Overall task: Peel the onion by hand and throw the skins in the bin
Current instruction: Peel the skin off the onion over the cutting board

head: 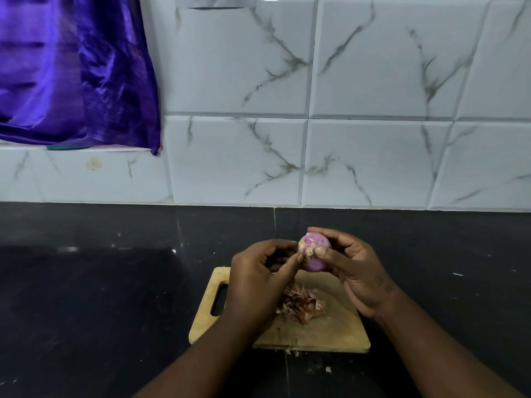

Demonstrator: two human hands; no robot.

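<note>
A small purple onion (313, 254), mostly bare of its brown skin, is held in the air above the far edge of a wooden chopping board (324, 331). My right hand (356, 271) grips it from the right, fingers curled over its top and thumb on the pale root end. My left hand (258, 280) is curled beside it, its thumb and forefinger picking at the root end. A heap of dry brown onion skins (303, 307) lies on the middle of the board, under my hands. No bin is in view.
The board has a handle slot (219, 300) at its left end and lies on a dark stone counter (100, 282). A white marbled tile wall (316, 139) rises behind. A purple satin curtain (71, 67) hangs at upper left. Tiny skin scraps (328, 369) dot the counter.
</note>
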